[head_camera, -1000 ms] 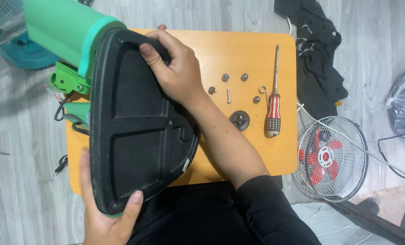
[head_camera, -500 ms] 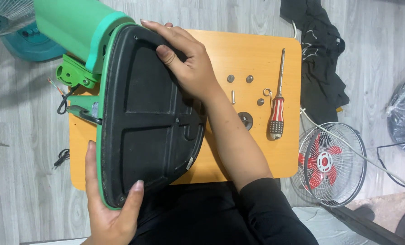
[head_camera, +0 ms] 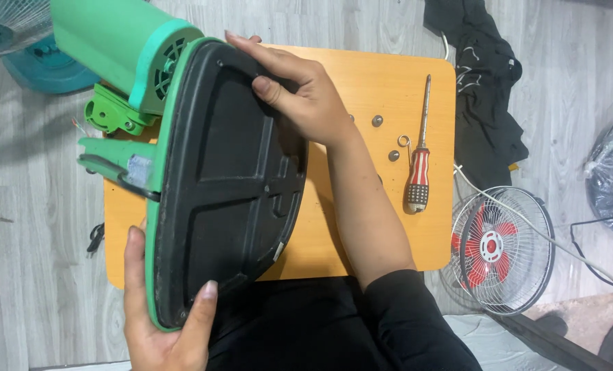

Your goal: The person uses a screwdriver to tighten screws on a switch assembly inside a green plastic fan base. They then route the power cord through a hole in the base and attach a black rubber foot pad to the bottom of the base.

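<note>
Where it fills the frame's left half over the orange table [head_camera: 361,75], the green fan base [head_camera: 217,185] shows its black underside; steady handling means supporting both ends. Left hand [head_camera: 162,323] grips the lower rim, right hand [head_camera: 299,96] the upper. Screwdriver [head_camera: 420,161], screws [head_camera: 377,121]: centre-right.

Parts you cannot see well

The green fan base [head_camera: 224,199] covers much of the orange table [head_camera: 389,89]. The left hand [head_camera: 162,330] is cut off by the bottom edge. The top edge cuts the green body [head_camera: 107,38]. The tiny metal bits [head_camera: 377,121] by the screwdriver [head_camera: 418,158] are too small to tell apart. The black bag [head_camera: 612,178] runs off the right edge.
</note>
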